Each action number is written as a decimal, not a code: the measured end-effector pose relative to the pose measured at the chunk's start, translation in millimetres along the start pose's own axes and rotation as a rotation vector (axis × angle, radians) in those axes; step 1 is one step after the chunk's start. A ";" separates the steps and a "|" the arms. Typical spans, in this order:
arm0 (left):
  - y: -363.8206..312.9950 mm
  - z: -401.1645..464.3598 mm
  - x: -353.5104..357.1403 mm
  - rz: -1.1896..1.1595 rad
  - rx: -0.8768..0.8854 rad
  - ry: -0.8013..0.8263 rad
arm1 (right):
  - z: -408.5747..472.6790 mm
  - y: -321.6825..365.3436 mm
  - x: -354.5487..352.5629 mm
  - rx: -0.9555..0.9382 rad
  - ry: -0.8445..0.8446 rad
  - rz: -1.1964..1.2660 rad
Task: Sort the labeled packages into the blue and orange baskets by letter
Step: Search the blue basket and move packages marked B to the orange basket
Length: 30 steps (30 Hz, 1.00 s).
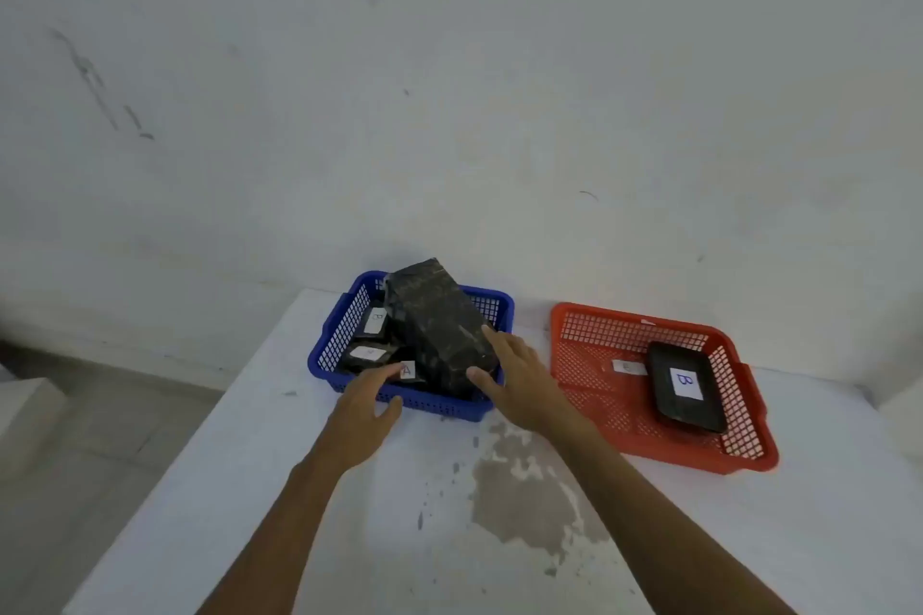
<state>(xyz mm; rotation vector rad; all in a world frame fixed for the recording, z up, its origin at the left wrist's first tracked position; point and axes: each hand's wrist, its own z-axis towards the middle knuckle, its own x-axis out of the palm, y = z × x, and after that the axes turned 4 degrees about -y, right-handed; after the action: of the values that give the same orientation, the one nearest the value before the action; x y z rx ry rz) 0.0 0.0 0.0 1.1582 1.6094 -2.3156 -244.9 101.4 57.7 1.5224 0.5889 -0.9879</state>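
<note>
Looking down through the head camera, we see a white table (249,489) with a grey worn patch (529,499) in the lower centre of the frame, set against a scuffed white wall (449,90). Just below the middle of the frame sits a blue perforated plastic basket (333,340), and to its right, well apart, an orange-red perforated plastic basket (624,434). In the blue basket we find a large black wrapped block-shaped package (439,320) lying tilted across the others, its far end raised above the basket's back rim. Under it lie smaller black packages, one with a white label (375,321) whose letter looks like a B, another with a white label (368,354) too blurred to read, and a white label marked A (408,371) at the near edge. Our right hand (519,380) rests with spread fingers on the near right end of the large package, thumb against its lower side, in a loose, wide hold rather than a closed one. Our left hand (367,410) is open over the basket's near rim, fingertips beside the A label, holding nothing. In the orange-red basket lies a flat black tray-shaped package with a white B label (687,387), toward the right of the frame, with a small pale label (628,367) on the basket floor just left of it.
</note>
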 end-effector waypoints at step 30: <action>92.6 91.5 17.3 0.356 -0.034 -0.014 | 83.9 -18.3 63.3 0.327 -0.289 0.336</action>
<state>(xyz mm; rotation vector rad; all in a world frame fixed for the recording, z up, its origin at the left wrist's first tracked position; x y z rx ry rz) -16.9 -111.5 -67.4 1.2953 1.3044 -2.0578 -248.9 14.0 -3.3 1.6546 -0.0390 -1.0474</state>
